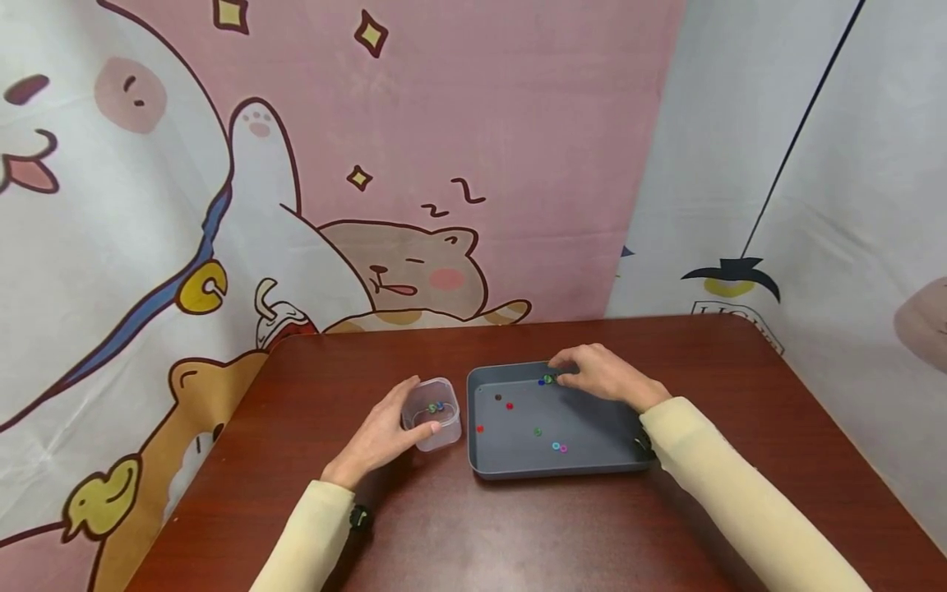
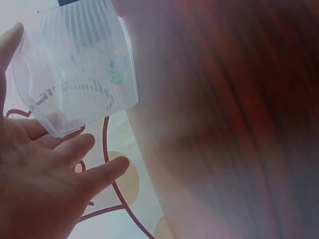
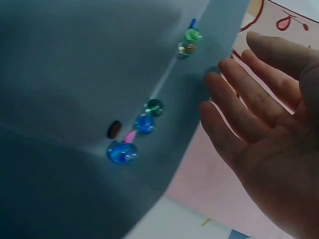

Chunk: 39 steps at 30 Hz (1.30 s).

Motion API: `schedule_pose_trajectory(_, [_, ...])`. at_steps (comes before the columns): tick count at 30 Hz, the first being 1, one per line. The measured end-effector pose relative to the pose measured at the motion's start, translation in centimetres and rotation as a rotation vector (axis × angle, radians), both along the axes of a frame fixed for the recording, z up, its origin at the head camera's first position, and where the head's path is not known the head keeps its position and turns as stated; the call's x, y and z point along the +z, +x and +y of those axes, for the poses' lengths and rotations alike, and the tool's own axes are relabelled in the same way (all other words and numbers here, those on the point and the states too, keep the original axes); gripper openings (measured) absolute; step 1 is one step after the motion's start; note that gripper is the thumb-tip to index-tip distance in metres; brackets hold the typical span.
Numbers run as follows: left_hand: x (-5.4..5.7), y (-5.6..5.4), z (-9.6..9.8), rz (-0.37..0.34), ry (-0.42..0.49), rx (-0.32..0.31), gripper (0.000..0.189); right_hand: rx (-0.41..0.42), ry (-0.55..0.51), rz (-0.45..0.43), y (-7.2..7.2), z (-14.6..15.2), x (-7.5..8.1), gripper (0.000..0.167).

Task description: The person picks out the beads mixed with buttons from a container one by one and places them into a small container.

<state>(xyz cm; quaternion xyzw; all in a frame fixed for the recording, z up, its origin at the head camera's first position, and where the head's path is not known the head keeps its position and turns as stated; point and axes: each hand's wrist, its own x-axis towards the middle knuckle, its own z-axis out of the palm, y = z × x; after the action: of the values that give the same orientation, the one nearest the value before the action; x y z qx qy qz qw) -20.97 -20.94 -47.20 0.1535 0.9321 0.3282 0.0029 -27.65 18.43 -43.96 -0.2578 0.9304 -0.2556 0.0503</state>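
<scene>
My left hand point(image 1: 385, 429) holds a clear plastic container point(image 1: 444, 436) at the left of the tray, with thumb and fingers on opposite sides. Inside it lie a few small green and blue glass marbles point(image 2: 116, 77). The right hand point(image 1: 602, 376) is over the far wall of a shallow grey tray point(image 1: 510, 474). Nothing shows between its fingers, which are spread and slightly bent near the rim in the right wrist view. Blue marbles point(image 3: 122, 152), a dark green marble point(image 3: 155, 107) and a brown disc point(image 3: 114, 129) lie along the tray wall there.
Small red pieces point(image 1: 510, 406), a green ring point(image 1: 538, 432), a light-blue ring point(image 1: 556, 446) and a magenta ring point(image 1: 564, 449) lie scattered across the tray floor. Tray and container stand on a reddish-brown table point(image 1: 481, 543), with a cartoon-printed cloth point(image 1: 547, 164) behind it.
</scene>
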Motion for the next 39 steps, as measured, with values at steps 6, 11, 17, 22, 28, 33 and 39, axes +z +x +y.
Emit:
schedule_pose_trajectory(6, [0.0,0.0,0.1,-0.003,-0.007,-0.002,0.098,0.008,0.001,-0.038,-0.7,0.3,-1.2,0.030])
schedule_pose_trajectory(11, [0.1,0.0,0.1,-0.006,-0.003,0.004,0.098,-0.009,-0.005,-0.052,-0.9,0.3,-1.5,0.030])
schedule_pose_trajectory(17, [0.1,0.0,0.0,-0.014,0.000,0.003,0.098,-0.004,0.007,-0.065,-0.9,0.2,-2.1,0.031])
schedule_pose_trajectory(22, [0.2,0.0,0.0,-0.017,0.002,0.000,0.099,0.022,0.022,-0.018,-0.9,-0.1,-2.6,0.030])
schedule_pose_trajectory(28, [0.2,0.0,0.0,-0.015,-0.001,-0.003,0.099,0.023,0.042,0.033,-0.8,-0.4,-3.0,0.028])
schedule_pose_trajectory(33, [0.3,0.1,0.0,-0.018,0.001,-0.002,0.099,0.014,0.054,0.068,-0.7,-0.6,-3.2,0.027])
schedule_pose_trajectory(39, [0.2,0.1,0.0,-0.003,0.000,-0.008,0.098,0.010,0.068,0.086,-0.6,-0.7,-3.4,0.023])
